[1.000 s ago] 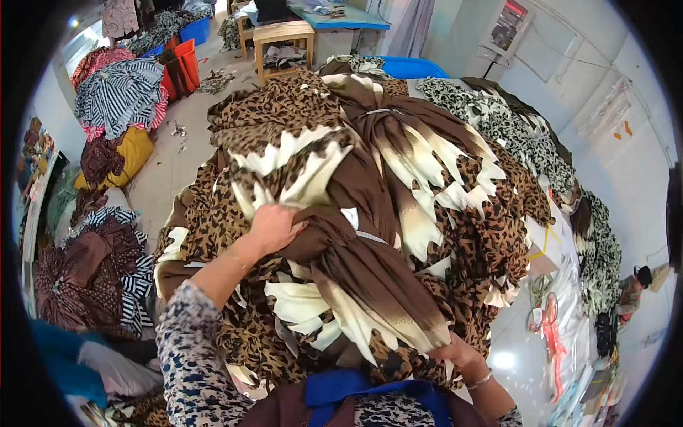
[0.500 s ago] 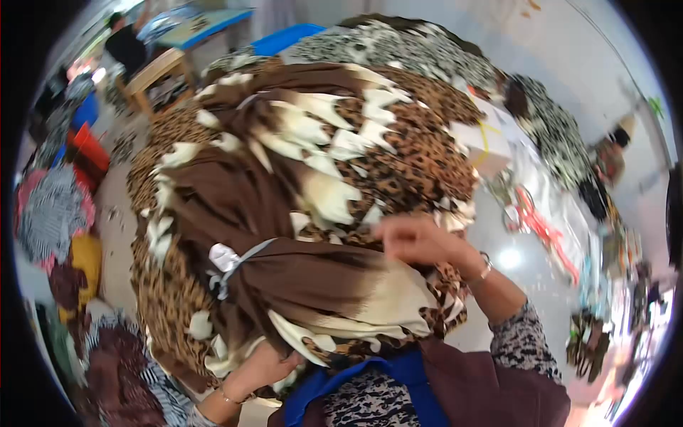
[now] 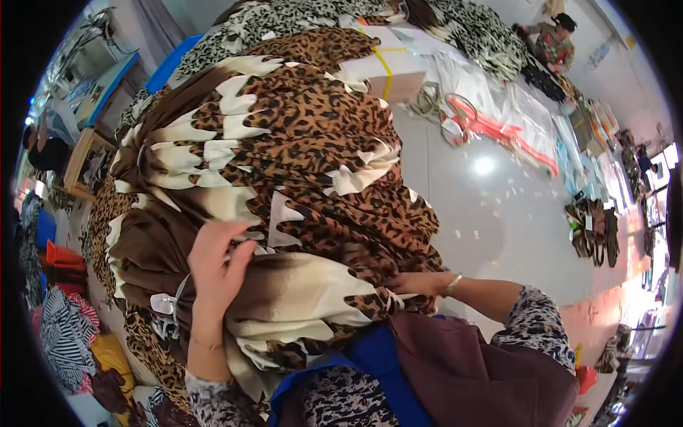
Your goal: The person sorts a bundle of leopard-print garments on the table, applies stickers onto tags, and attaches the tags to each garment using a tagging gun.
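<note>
A big heap of fabric (image 3: 313, 107) fills the middle, with leopard print, cream scalloped borders and brown areas. In front of me lies a gathered bundle of brown and cream fabric (image 3: 284, 285), tied at its left with a pale strip and a white tag (image 3: 163, 304). Over the bundle, close to the tie, my left hand (image 3: 215, 267) is raised with thumb and fingers apart, holding nothing. My right hand (image 3: 421, 284) grips the leopard-print edge (image 3: 373, 265) at the bundle's right end; its fingertips are partly hidden and the cloth there is blurred.
Beyond the heap stand a white box with a yellow strap (image 3: 388, 71) and plastic-wrapped packs (image 3: 498, 114). Scraps dot the grey floor (image 3: 484, 206) at right. Red bins (image 3: 65, 260) and striped cloth (image 3: 67, 320) are at left. One person (image 3: 555, 44) is at back right, another (image 3: 48, 149) at left.
My view has turned to the right. My left hand has come up from the near edge to above the bundle. My right hand has moved down to the bundle's right end and taken hold of cloth.
</note>
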`<state>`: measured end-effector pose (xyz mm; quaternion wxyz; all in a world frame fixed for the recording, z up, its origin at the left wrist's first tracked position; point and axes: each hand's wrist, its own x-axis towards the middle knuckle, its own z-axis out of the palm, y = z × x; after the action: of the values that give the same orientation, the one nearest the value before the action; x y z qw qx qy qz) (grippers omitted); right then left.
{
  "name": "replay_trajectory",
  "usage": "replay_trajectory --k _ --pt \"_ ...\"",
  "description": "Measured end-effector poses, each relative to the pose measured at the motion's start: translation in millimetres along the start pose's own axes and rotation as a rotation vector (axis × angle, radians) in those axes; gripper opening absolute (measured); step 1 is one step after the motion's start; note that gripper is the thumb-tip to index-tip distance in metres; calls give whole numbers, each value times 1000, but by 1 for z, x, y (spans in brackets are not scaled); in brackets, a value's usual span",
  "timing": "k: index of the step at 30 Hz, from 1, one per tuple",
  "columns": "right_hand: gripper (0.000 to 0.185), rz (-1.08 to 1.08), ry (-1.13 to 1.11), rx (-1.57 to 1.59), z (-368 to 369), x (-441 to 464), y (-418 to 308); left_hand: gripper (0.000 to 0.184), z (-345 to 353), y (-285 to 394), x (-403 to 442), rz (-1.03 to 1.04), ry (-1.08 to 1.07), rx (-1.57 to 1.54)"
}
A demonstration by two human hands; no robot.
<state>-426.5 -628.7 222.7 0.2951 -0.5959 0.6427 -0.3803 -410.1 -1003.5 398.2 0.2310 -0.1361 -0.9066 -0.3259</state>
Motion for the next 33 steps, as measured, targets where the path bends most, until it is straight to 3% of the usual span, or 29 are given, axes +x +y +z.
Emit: replay_trajectory --k 2,3,4,5,6,7,9,11,13,16,18,20,21,23,24,25,26,28,29,30,32,33 --pt "42 289 -14 173 -2 -29 -16 34 42 -2 14 70 -188 39" --pt "42 439 38 215 13 -44 -6 28 64 -11 9 180 -324 37" --pt "43 589 87 256 22 -54 0 24 85 -24 2 221 -720 81" --pt "40 877 130 420 4 -45 -12 25 107 -34 -21 243 -902 10" --pt "32 738 -46 -182 -3 -50 4 37 124 -27 -37 -3 -953 16" --pt "29 957 163 -117 -24 -41 -1 43 127 -15 -36 48 -958 95" --pt "26 779 749 -311 -59 -30 -6 56 130 4 -32 131 -946 206" --pt "38 818 1003 -143 -97 -14 5 55 140 9 -28 84 -975 201" --pt "60 666 1130 -324 -127 1 24 53 150 9 -23 38 -927 118" --pt "80 616 1078 -521 -153 33 73 46 163 4 -12 -29 -694 -51" --pt "53 523 1018 -585 -163 52 104 42 168 10 -1 -86 -482 -91" --pt "38 461 837 -487 -179 66 116 39 168 13 9 -400 -368 -288" --pt "33 475 927 -246 -181 75 108 43 166 4 11 -530 -374 -366" --pt "25 536 1080 251 -175 84 12 56 159 0 20 -750 -259 -729" --pt "25 413 1030 365 -165 86 -15 63 160 -1 22 -861 -216 -924" --pt "19 184 930 -8 -152 87 -37 74 159 -2 17 -885 -223 -1128" --pt "16 119 731 -308 -143 82 -58 69 151 3 17 -887 -281 -1225" --pt "8 -33 494 -380 -113 87 -93 46 131 32 23 -1150 -158 -1769" --pt "7 -21 456 -323 -93 89 -95 41 121 21 31 -1028 -407 -2044" --pt "14 27 292 -370 -80 89 -92 39 123 30 25 -1381 -202 -1108" --pt "21 -199 220 -136 -92 78 -85 40 130 -2 -6 -1133 -57 -1639" --pt "20 -133 147 82 -106 73 -84 42 132 -7 -19 -971 23 -1887"
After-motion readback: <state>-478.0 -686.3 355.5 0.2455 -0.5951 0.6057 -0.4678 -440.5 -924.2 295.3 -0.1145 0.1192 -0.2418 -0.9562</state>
